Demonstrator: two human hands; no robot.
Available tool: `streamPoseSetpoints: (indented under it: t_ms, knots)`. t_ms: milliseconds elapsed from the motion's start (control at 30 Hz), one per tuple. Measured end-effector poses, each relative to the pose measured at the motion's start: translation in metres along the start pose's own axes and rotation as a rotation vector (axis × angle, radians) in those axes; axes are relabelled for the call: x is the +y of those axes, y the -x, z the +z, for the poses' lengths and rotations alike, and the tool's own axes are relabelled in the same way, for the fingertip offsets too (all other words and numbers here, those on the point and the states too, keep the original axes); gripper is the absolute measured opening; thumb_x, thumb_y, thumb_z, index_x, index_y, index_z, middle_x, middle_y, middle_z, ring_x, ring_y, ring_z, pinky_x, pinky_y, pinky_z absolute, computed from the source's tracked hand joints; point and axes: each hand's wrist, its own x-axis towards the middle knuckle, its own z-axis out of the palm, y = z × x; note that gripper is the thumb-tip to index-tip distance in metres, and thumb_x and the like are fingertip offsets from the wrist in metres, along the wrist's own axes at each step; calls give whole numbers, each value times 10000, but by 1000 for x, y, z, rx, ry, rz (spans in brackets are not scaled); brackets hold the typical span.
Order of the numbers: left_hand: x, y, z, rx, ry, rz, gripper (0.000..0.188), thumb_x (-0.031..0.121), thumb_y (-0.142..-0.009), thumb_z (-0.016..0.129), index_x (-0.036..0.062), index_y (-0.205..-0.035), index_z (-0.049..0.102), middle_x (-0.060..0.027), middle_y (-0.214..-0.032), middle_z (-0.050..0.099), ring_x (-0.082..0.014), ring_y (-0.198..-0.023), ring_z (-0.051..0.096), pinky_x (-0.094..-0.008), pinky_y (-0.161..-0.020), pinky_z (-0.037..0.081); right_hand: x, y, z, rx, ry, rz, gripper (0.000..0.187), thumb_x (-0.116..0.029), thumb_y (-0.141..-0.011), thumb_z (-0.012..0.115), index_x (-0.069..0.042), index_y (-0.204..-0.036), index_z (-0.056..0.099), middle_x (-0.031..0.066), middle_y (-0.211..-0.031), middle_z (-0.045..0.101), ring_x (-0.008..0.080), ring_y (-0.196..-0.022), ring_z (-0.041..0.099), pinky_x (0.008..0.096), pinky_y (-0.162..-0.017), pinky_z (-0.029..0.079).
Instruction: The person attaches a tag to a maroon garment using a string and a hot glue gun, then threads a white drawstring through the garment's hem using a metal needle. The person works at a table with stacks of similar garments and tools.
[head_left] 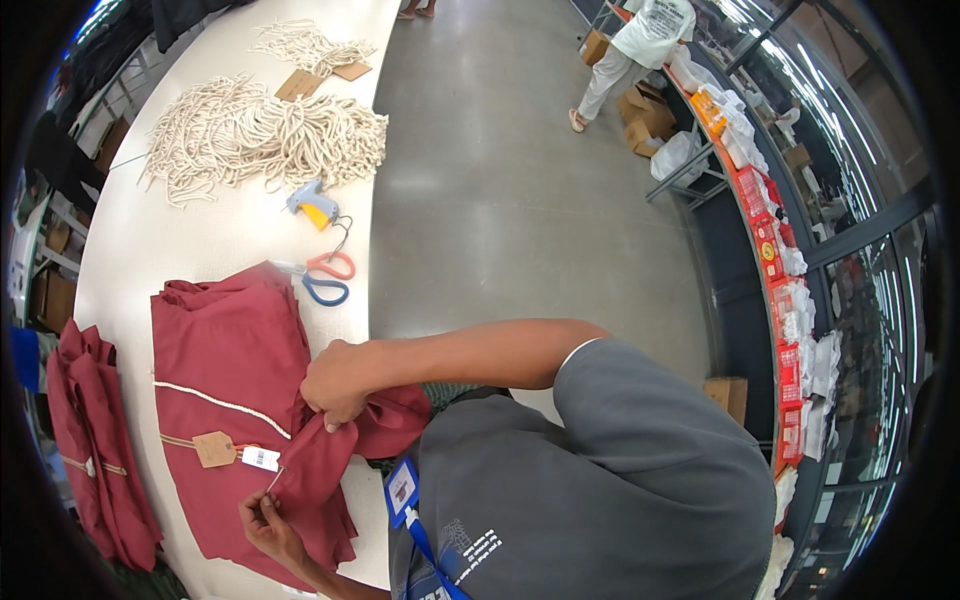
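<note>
A maroon folded cloth piece (235,340), perhaps a garment or bag, lies in a thick stack on the white table (110,240). A white cord (225,400) runs across it. Beside the cord lie a brown card tag (214,449) and a small white label (261,458). My right hand (338,385) is closed on a fold of the maroon cloth at the stack's near side. Lower down, my left hand (270,525) pinches a thin pale strand (276,479) just below the white label; whether it is cord or something stiffer is unclear.
Past the stack lie scissors (328,278) with red and blue handles and a grey-yellow tagging gun (313,205). Beyond are heaped cream cords (270,140). Another maroon bundle (100,450) sits at left. A person (640,50) stands by a shelf of packages (765,240).
</note>
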Motion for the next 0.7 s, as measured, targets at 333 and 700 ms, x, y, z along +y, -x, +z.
streamPoseSetpoints:
  t_ms: [333, 700]
  knots:
    - [17, -3, 6, 47, -157, 85, 65, 12, -996, 577, -8, -950, 619, -44, -838, 564, -137, -760, 551, -271, -706, 476, -39, -31, 26, 99, -159, -106, 302, -389, -862, 688, -105, -923, 767, 155, -892, 737, 361, -900, 710, 498, -696, 536]
    - [55, 4, 2, 111, -227, 96, 90, -65, -867, 612, -2, -919, 650, -124, -834, 617, -253, -772, 625, -339, -718, 496, -18, -32, 33, 94, -285, -88, 241, -176, -883, 664, -34, -1069, 723, 180, -951, 725, 353, -943, 699, 454, -858, 528]
